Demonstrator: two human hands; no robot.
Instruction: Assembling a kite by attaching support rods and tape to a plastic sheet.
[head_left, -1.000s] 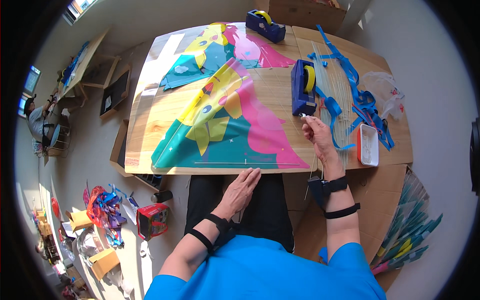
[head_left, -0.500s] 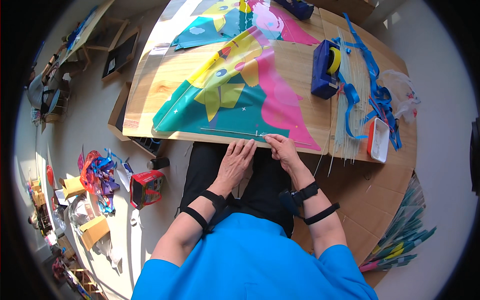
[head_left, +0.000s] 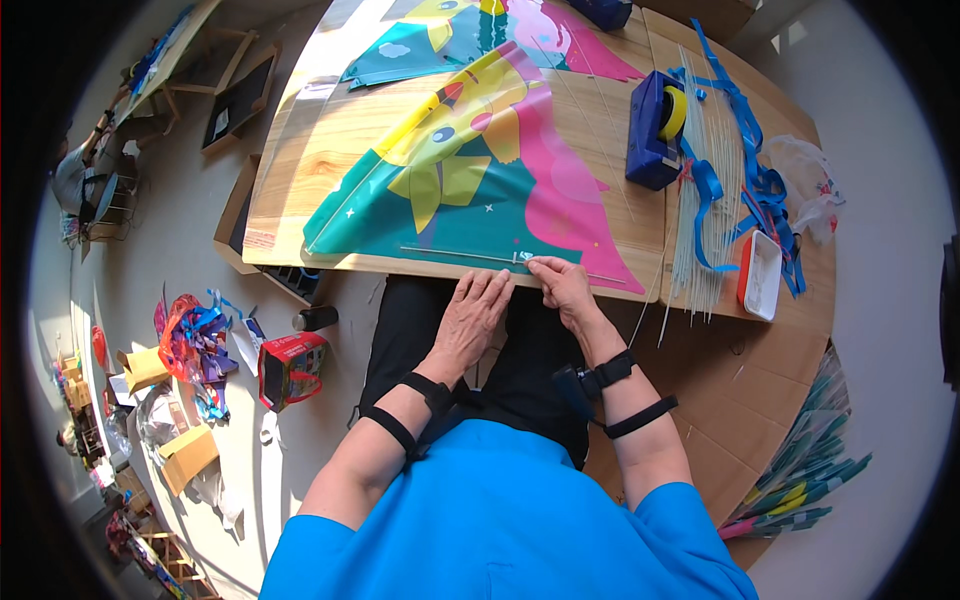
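On the wooden table in front of me lies a triangular kite sail (head_left: pixel 480 235) in teal, yellow and pink, printed with a cartoon figure. A thin rod (head_left: pixel 450 253) runs along its near edge. My right hand (head_left: pixel 565 287) is closed in a pinch over this edge, with a small white piece (head_left: pixel 526 257) at the fingertips; the fingers partly hide it. My left hand (head_left: pixel 474 318) rests flat at the table's near edge beside the sail, fingers extended and holding nothing.
A blue tape dispenser (head_left: pixel 654 130) stands right of the sail. Beyond it are several thin pale rods (head_left: pixel 708 190), blue ribbon (head_left: pixel 745 115) and a red-and-white tray (head_left: pixel 763 277). Another kite sail (head_left: pixel 390 55) lies behind. Cardboard boxes (head_left: pixel 188 455) and bags sit on the floor at left.
The view has shifted slightly. The white piece by my right fingertips shows more plainly, while that hand keeps its pinch. My left hand stays flat at the table edge.
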